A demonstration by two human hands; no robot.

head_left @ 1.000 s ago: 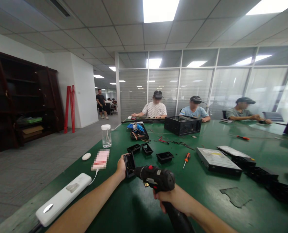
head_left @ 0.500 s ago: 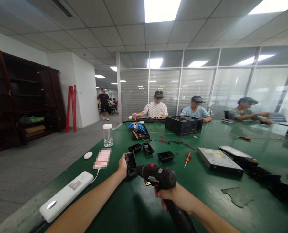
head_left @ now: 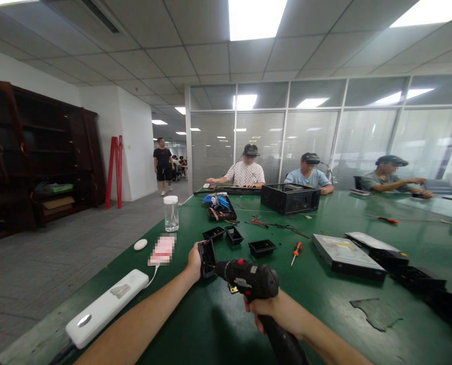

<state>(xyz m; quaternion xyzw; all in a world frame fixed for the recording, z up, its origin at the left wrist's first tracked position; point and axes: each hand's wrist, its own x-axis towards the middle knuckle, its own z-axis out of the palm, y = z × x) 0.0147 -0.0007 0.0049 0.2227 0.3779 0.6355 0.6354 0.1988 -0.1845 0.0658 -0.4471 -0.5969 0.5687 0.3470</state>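
Note:
My left hand (head_left: 195,262) grips a small black plastic frame (head_left: 207,259) by its left side, holding it upright above the green table (head_left: 187,324). My right hand (head_left: 266,308) is wrapped round the handle of a black cordless drill (head_left: 250,278) with red buttons. The drill's tip points left into the held frame; whether it touches anything inside cannot be made out. Just beyond the frame lie similar black frames, one (head_left: 213,233) at the left, one (head_left: 234,234) beside it and another (head_left: 262,247) further right.
An orange screwdriver (head_left: 296,251), a silver disc drive (head_left: 347,257) and a black case (head_left: 289,198) are on the table. At the left are a white power strip (head_left: 107,306), a phone (head_left: 162,249) and a clear jar (head_left: 171,215). Several people sit across; a person (head_left: 163,163) stands in the doorway.
The view has shifted slightly, so everything sits a little lower and further right. The person in the doorway has changed stride. Both hands keep their holds on the frame and drill.

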